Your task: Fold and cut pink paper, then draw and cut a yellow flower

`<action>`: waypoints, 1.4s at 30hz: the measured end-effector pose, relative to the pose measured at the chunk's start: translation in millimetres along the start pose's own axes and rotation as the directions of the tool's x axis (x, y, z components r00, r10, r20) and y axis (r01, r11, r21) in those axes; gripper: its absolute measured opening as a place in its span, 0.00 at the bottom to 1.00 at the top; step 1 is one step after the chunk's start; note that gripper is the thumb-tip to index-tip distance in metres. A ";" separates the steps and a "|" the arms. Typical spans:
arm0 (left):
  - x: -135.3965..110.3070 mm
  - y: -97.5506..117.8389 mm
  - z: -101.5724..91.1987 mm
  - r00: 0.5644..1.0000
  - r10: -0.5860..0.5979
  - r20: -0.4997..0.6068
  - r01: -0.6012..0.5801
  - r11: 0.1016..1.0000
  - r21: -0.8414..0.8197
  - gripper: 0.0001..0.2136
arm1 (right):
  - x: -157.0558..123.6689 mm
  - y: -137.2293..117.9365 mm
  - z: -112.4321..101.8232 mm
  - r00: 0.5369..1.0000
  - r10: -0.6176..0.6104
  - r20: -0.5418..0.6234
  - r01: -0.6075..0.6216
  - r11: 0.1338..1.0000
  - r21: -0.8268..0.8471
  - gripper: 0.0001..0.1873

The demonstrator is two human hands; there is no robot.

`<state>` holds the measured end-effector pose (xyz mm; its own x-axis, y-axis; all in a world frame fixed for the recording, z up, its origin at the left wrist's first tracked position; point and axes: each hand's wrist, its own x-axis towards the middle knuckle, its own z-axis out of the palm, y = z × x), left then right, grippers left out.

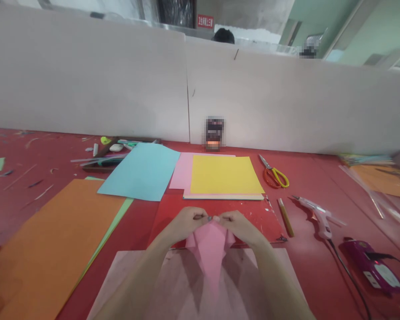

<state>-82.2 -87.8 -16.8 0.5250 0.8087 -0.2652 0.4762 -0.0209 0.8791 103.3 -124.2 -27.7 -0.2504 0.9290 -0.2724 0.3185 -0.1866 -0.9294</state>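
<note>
A folded sheet of pink paper (210, 251) hangs between my two hands, its narrow point toward me and creased flaps on both sides. My left hand (190, 221) pinches its top edge from the left. From the right, my right hand (237, 226) grips the same edge, and the fingertips of both hands nearly meet. Beneath the paper lies a large pale pink sheet (130, 271). Just beyond is a red board (253, 218), partly covered by my hands.
A yellow sheet stack (225, 175), blue sheet (143, 171) and orange sheet (46, 240) lie around. At right are scissors (276, 175), a brownish stick (286, 218), a glue gun (316, 213) and a purple power strip (373, 266). White panels (120, 80) stand behind.
</note>
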 end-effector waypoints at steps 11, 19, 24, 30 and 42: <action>-4.9 2.6 -1.9 0.978 -0.002 0.211 -0.014 0.997 0.073 0.20 | -0.9 4.4 0.3 0.998 -0.039 0.040 0.040 0.999 -0.032 0.28; -2.1 2.3 -2.5 0.993 -0.006 0.120 -0.003 0.997 0.075 0.22 | -0.7 6.6 -0.6 1.000 0.003 0.023 -0.005 0.997 0.078 0.26; -5.5 3.6 -2.3 0.977 -0.019 0.212 0.006 0.998 0.061 0.19 | -2.4 3.8 -0.1 0.996 -0.019 0.086 0.012 0.997 0.078 0.26; -5.9 1.1 -0.7 0.961 -0.054 0.270 0.057 0.998 -0.005 0.21 | -5.6 -1.5 1.8 0.994 0.009 0.113 -0.035 0.972 0.232 0.25; -2.6 3.3 0.6 0.993 -0.003 0.114 0.001 1.000 0.011 0.18 | -0.7 -2.2 4.2 0.996 0.082 -0.022 -0.071 0.950 0.304 0.27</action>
<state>-81.6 -90.3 -13.5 0.6008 0.7364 -0.3109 0.4846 -0.0262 0.8743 99.0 -125.8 -26.5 -0.2031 0.9175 -0.3419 0.0425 -0.3405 -0.9393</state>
